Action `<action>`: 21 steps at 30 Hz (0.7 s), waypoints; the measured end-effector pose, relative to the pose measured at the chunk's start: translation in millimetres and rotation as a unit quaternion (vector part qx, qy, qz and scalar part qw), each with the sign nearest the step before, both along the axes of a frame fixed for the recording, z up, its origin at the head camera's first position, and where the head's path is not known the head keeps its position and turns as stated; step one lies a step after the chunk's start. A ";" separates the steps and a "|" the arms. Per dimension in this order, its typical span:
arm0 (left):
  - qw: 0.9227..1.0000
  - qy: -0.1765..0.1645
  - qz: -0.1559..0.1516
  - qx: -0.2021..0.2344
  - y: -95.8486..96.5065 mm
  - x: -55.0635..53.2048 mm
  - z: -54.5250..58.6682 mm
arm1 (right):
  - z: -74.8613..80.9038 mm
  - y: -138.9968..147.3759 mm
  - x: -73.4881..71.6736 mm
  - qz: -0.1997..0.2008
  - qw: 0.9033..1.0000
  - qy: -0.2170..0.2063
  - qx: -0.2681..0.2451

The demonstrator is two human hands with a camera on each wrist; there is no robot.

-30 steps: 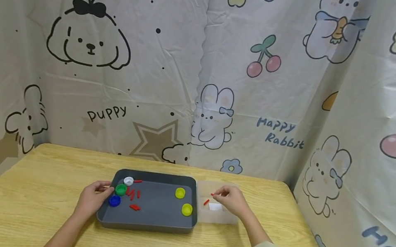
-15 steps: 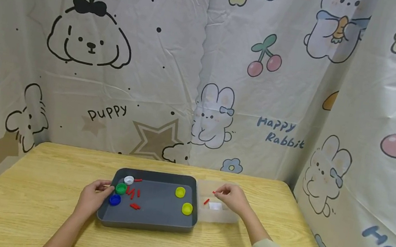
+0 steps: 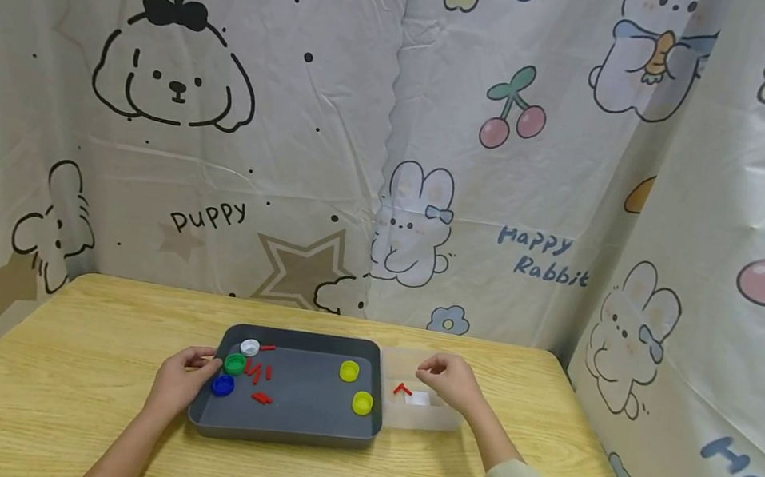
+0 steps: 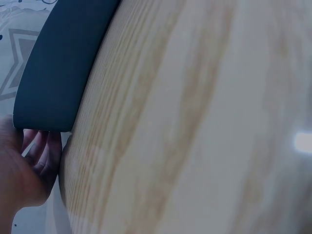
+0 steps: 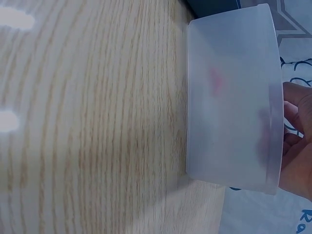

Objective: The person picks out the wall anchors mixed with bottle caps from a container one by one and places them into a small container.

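In the head view my left hand (image 3: pixel 180 383) grips the left wall of a dark grey tray (image 3: pixel 300 421); the left wrist view shows the fingers around the end of the tray (image 4: pixel 58 63). Over a translucent plastic box (image 3: pixel 434 420) is my right hand (image 3: pixel 452 383), its thumb and index finger bent close together with nothing visible between them. Two small red sticks (image 3: pixel 402 389) touch each other inside that box, beside a white rectangular piece (image 3: pixel 417 399). From the right wrist, the box (image 5: pixel 234 107) partly hides the fingers, and a red blur shows through its wall.
Inside the tray are a white cap (image 3: pixel 249 347), a green cap (image 3: pixel 234 364), a blue cap (image 3: pixel 223 385) and two yellow caps (image 3: pixel 349 371). Several loose red sticks (image 3: pixel 254 372) lie near the left caps. A patterned curtain (image 3: pixel 342 104) hangs behind the wooden table (image 3: pixel 125 317).
My right hand has let go of a red stick, which now lies against another in the box. That hand has risen slightly. The left hand keeps its place on the tray.
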State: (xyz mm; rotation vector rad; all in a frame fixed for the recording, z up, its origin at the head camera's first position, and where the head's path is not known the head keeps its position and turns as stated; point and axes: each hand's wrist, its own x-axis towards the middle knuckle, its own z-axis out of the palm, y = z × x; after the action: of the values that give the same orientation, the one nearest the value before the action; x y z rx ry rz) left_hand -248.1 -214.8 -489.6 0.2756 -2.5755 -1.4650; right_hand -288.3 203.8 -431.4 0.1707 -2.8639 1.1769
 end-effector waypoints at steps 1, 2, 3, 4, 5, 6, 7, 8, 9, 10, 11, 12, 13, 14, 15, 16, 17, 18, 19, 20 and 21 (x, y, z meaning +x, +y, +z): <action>1.000 0.000 0.000 0.000 0.0 0.0 0.0 | -0.7 -0.2 -0.4 -0.002 1.000 -0.003 -0.002; 1.000 0.000 0.001 -0.001 -0.1 0.0 0.0 | -1.3 -0.2 -0.6 -0.001 1.000 -0.003 -0.003; 1.000 -0.001 0.001 -0.001 -0.1 -0.1 0.0 | -1.8 -0.2 -0.7 -0.001 1.000 -0.003 -0.002; 1.000 -0.001 0.001 -0.001 -0.2 -0.2 0.0 | -2.0 -0.3 -0.8 -0.002 1.000 -0.002 -0.002; 1.000 -0.001 0.002 -0.001 -0.3 -0.3 -0.1 | -2.1 -0.5 -1.0 -0.002 1.000 -0.002 -0.003; 1.000 -0.002 0.002 -0.001 -0.5 -0.4 -0.2 | -1.9 -0.8 -0.8 -0.003 1.000 -0.003 -0.003; 1.000 -0.002 0.002 0.000 -0.5 -0.6 -0.2 | -1.7 -0.9 -1.0 -0.004 1.000 -0.005 -0.003; 1.000 -0.002 0.002 0.000 -0.6 -0.8 -0.3 | -1.2 -1.2 -1.0 -0.005 1.000 -0.006 -0.003; 1.000 -0.001 0.002 -0.001 -0.6 -1.0 -0.4 | -0.8 -1.6 -1.1 -0.006 1.000 -0.008 -0.002; 1.000 0.000 0.002 -0.001 -0.6 -1.2 -0.5 | -0.5 -1.9 -1.4 -0.007 1.000 -0.010 -0.002; 1.000 0.001 0.003 -0.001 -0.7 -1.3 -0.6 | -0.1 -2.5 -1.7 -0.008 1.000 -0.012 0.000; 1.000 0.001 0.003 -0.002 -0.7 -1.3 -0.6 | 0.3 -3.1 -1.9 -0.008 1.000 -0.014 0.001; 1.000 0.003 0.003 -0.003 -0.8 -1.4 -0.7 | 0.9 -4.0 -2.1 -0.007 1.000 -0.016 0.002; 1.000 0.003 0.004 -0.003 -0.8 -1.4 -0.9 | 1.7 -5.0 -2.1 -0.005 1.000 -0.016 0.003; 1.000 0.004 0.003 -0.003 -0.8 -1.4 -0.9 | 2.6 -6.1 -2.1 -0.004 1.000 -0.016 0.004; 1.000 0.004 0.003 -0.003 -0.8 -1.3 -1.1 | 3.7 -7.3 -2.0 -0.001 1.000 -0.016 0.003; 1.000 0.004 0.003 -0.004 -0.8 -1.2 -1.1 | 5.0 -8.5 -1.7 0.001 1.000 -0.017 0.002; 1.000 0.004 0.002 -0.004 -0.8 -1.1 -1.2 | 6.1 -9.7 -1.5 0.002 1.000 -0.019 0.000; 1.000 0.004 0.002 -0.004 -0.8 -1.1 -1.3 | 7.3 -10.9 -1.2 0.004 1.000 -0.018 -0.001; 1.000 0.004 0.002 -0.004 -0.8 -1.1 -1.3 | 8.2 -12.0 -1.1 0.005 1.000 -0.018 -0.001; 1.000 0.004 0.002 -0.004 -0.7 -1.0 -1.3 | 9.1 -13.1 -1.0 0.005 1.000 -0.018 -0.003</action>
State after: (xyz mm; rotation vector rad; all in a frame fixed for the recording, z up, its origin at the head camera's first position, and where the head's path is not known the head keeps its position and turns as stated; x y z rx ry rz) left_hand -249.2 -215.5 -490.9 0.2739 -2.5728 -1.4520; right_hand -289.2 190.8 -422.3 0.1667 -2.8932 1.2033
